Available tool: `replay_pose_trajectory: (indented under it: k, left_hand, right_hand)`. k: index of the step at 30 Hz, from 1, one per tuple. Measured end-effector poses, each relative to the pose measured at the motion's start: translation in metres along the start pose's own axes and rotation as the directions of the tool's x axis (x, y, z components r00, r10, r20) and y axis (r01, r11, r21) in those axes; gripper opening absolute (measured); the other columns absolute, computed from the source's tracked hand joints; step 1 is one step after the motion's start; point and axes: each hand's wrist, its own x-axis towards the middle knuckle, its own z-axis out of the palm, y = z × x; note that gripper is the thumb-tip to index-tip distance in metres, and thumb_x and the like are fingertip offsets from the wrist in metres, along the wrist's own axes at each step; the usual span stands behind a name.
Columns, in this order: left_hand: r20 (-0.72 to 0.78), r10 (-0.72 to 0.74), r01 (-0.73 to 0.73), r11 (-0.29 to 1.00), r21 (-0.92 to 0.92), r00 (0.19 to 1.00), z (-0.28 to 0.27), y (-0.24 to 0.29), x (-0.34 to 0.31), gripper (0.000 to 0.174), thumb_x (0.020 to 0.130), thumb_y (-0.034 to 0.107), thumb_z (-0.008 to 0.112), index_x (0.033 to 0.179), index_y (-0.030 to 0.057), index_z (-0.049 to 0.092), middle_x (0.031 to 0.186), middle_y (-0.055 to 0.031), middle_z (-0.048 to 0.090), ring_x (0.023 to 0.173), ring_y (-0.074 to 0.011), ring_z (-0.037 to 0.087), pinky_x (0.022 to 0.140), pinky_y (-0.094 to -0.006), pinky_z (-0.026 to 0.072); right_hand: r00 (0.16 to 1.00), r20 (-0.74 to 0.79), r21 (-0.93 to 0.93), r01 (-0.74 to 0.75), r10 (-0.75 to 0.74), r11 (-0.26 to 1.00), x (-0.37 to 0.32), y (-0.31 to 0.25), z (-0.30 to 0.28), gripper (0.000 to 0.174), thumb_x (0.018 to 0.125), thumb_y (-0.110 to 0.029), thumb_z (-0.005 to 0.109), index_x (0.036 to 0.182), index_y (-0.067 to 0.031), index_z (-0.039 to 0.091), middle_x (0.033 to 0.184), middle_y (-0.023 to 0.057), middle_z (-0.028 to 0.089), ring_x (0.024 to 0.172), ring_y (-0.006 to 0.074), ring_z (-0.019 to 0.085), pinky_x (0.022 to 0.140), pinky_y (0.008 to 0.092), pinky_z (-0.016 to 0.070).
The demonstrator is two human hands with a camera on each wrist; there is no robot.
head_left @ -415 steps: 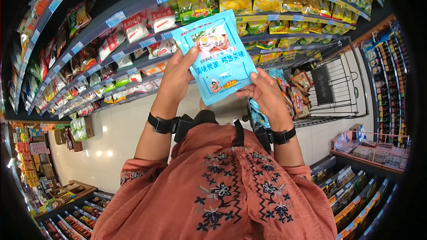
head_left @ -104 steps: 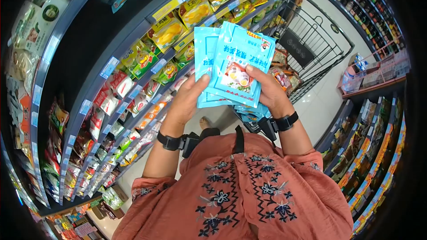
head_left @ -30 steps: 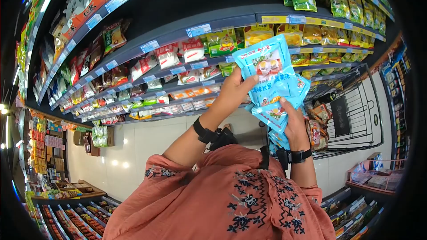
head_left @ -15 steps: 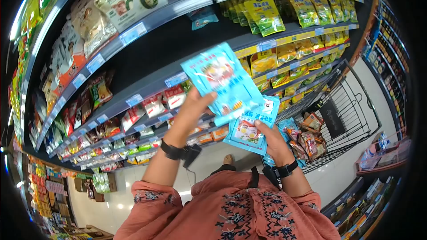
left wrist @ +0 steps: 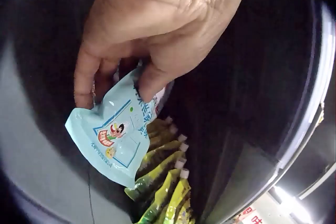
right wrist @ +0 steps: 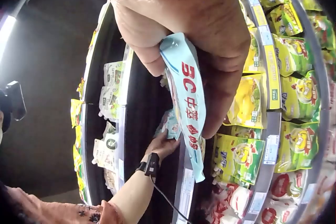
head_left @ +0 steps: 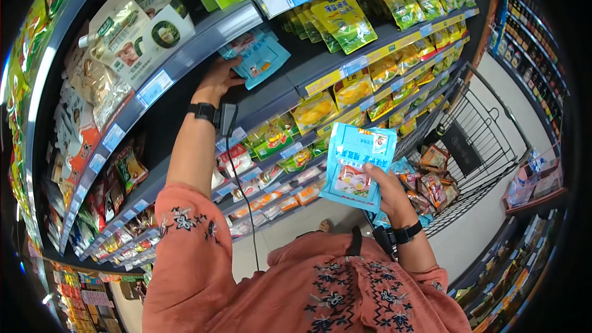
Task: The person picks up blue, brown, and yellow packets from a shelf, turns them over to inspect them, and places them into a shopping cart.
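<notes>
My left hand (head_left: 217, 79) reaches into the dark shelf and pinches a light-blue seasoning packet (head_left: 264, 60) between thumb and fingers. In the left wrist view that packet (left wrist: 118, 129) hangs from the fingertips, close over the shelf board. A similar blue packet lies at its back edge in the head view, partly covered. My right hand (head_left: 390, 190) grips another blue seasoning packet (head_left: 361, 148) out in front of the body, thumb on its printed front, egg picture at the bottom. From the right wrist view this packet (right wrist: 186, 98) shows edge-on, fingers behind it.
Green and yellow pouches (head_left: 343, 20) stand just right of the left hand. White spouted pouches (head_left: 139, 37) sit on the shelf at the left. A black wire shopping cart (head_left: 487, 129) holding several packets stands at the right. A cable (head_left: 246, 191) hangs from the left wrist.
My left hand has carried its blue packet away from the right hand, up and left onto the shelf. The right hand keeps its packet, staying near the cart. The head view has turned.
</notes>
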Motion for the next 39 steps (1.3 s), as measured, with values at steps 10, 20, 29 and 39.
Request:
replay_pose_trajectory:
  k: [10,20,29,39]
  left_hand:
    - [0.092,0.177,-0.183,0.981,0.067,0.98,-0.017,-0.015,0.09,0.057,0.087,0.027,0.071,0.136,0.0087,0.049,0.127,-0.0151,0.057,0.112,-0.0297,0.06,0.085,-0.0457,0.0562]
    - [-0.006,0.102,-0.101,0.988,0.121,0.995,-0.034,-0.042,0.161,0.059,0.088,0.033,0.071,0.138,0.0118,0.049,0.127,-0.01,0.059,0.114,-0.026,0.059,0.095,-0.0453,0.0483]
    - [-0.088,0.105,-0.083,0.971,0.223,0.991,-0.044,-0.043,0.191,0.059,0.087,0.013,0.072,0.139,0.0143,0.046,0.127,-0.0107,0.056,0.108,-0.0305,0.061,0.07,-0.0405,0.0608]
    - [0.121,-0.028,-0.009,0.957,0.291,0.992,-0.055,-0.035,0.15,0.058,0.091,0.037,0.067,0.135,0.0034,0.051,0.124,-0.0158,0.058,0.115,-0.0256,0.057,0.09,-0.0388,0.0537]
  right_hand:
    - [0.994,-0.101,0.002,0.049,-0.048,0.999,0.008,-0.002,0.0,0.046,0.095,-0.025,0.064,0.131,0.0016,0.052,0.119,0.0119,0.064,0.102,0.0214,0.066,0.086,0.0366,0.0565]
    - [0.985,-0.172,0.043,0.016,-0.008,0.999,0.018,0.004,-0.006,0.045,0.094,-0.023,0.065,0.129,0.0009,0.054,0.119,0.0117,0.064,0.102,0.0225,0.067,0.086,0.0373,0.057]
    - [0.985,-0.17,0.061,-0.007,0.017,0.998,0.022,-0.001,0.0,0.045,0.094,-0.023,0.064,0.13,0.0016,0.053,0.122,0.0127,0.063,0.106,0.0239,0.066,0.09,0.039,0.0555]
    - [0.996,-0.083,0.07,-0.011,0.017,0.997,0.022,-0.004,0.003,0.044,0.093,-0.017,0.063,0.13,0.0035,0.052,0.122,0.0145,0.063,0.106,0.0248,0.066,0.091,0.0396,0.0554]
